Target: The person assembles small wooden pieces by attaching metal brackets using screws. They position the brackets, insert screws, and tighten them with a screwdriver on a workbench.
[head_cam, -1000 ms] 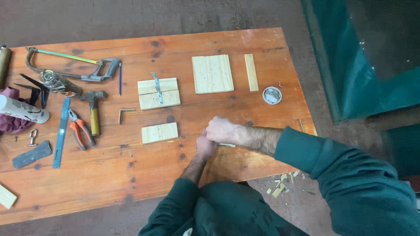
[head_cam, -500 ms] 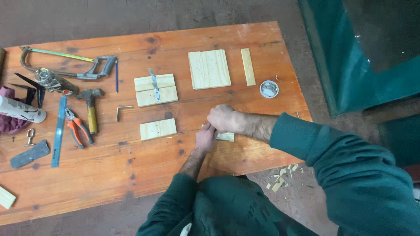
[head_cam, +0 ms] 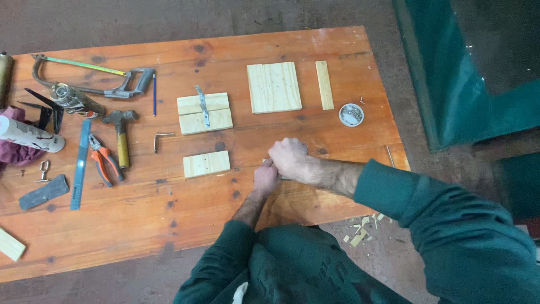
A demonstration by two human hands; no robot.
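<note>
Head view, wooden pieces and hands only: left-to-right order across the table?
Small pine block → hinged pair of boards → left hand → square pine panel → right hand → thin wood strip → round tin of small hardware.

Dk green sweatshirt, sleeves up.

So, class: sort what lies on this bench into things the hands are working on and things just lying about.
In hand:
left hand
right hand, both closed together; what they grip is hidden

Lying about:
small wood block
hinged boards
square panel
hammer
pliers
hacksaw
</note>
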